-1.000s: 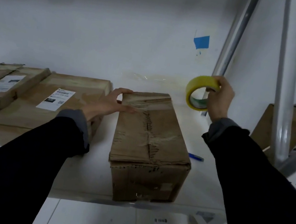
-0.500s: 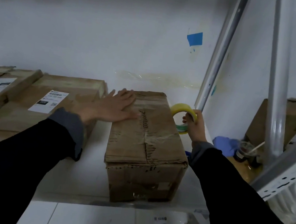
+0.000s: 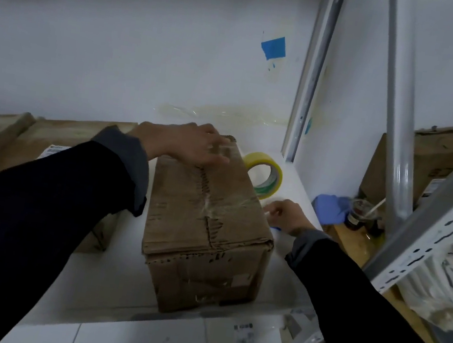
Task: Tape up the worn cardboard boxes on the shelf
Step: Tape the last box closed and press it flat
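Pressing my left hand (image 3: 191, 144) flat on the cardboard box (image 3: 207, 215), fingers spread; my right hand (image 3: 286, 215), seemingly empty and relaxed, should reach the blue pen (image 3: 275, 228), leaving the tape roll (image 3: 265, 177).

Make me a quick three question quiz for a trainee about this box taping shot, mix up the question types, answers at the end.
1. True or false: the right hand grips the tape roll.
2. Where does the left hand rest? A) on the far top end of the worn box; B) on the labelled boxes; C) on the shelf post.
3. Fill in: the tape roll stands on the shelf to the ___ of the worn box.

Key: 1 false, the roll stands free on the shelf; 2 A; 3 right.
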Demonstrator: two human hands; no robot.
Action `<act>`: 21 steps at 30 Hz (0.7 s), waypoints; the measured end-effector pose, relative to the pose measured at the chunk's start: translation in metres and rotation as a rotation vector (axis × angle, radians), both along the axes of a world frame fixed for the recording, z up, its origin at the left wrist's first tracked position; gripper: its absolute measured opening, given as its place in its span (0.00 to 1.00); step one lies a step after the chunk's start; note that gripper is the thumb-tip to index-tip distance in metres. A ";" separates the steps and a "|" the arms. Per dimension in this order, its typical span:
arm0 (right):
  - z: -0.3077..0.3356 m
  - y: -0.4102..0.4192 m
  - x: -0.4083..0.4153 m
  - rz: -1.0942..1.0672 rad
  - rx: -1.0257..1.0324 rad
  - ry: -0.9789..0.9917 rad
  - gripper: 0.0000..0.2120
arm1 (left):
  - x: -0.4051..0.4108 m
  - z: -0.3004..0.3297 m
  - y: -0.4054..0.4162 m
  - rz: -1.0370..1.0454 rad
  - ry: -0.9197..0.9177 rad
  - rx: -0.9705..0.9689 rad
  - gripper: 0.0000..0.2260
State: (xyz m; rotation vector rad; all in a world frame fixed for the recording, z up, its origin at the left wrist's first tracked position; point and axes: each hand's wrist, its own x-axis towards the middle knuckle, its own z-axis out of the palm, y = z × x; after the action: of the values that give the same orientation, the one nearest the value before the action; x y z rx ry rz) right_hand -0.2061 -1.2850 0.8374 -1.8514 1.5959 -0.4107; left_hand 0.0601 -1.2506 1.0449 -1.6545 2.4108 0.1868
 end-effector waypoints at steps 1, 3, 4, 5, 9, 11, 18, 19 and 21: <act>0.000 0.001 0.001 0.007 -0.004 0.031 0.07 | -0.002 -0.001 -0.005 -0.016 0.034 0.006 0.34; 0.001 0.002 0.004 0.025 0.021 0.082 0.09 | -0.006 -0.005 -0.013 -0.051 0.097 0.039 0.39; 0.002 0.002 0.005 0.033 0.021 0.103 0.11 | -0.009 -0.006 -0.017 -0.069 0.124 0.059 0.41; 0.003 0.004 0.005 0.039 0.014 0.110 0.11 | -0.012 -0.007 -0.020 -0.082 0.148 0.079 0.42; 0.020 0.009 -0.006 0.046 -0.014 0.050 0.10 | -0.027 -0.007 -0.039 -0.084 0.204 0.116 0.33; 0.037 0.012 -0.014 0.077 -0.005 0.025 0.13 | -0.034 -0.007 -0.051 -0.087 0.208 0.145 0.30; 0.097 0.023 -0.019 0.165 0.081 -0.230 0.13 | -0.054 -0.011 -0.084 -0.149 0.176 0.173 0.21; 0.105 0.024 -0.017 0.181 0.078 -0.275 0.12 | -0.054 -0.010 -0.087 -0.160 0.182 0.184 0.19; 0.121 0.029 -0.013 0.201 0.076 -0.343 0.11 | -0.055 -0.010 -0.092 -0.175 0.209 0.204 0.16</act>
State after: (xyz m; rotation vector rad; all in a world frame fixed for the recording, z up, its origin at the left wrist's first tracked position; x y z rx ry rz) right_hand -0.2191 -1.2556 0.9584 -1.7532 1.1696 -0.5366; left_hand 0.0052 -1.3424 1.0351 -1.3889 2.5697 0.5815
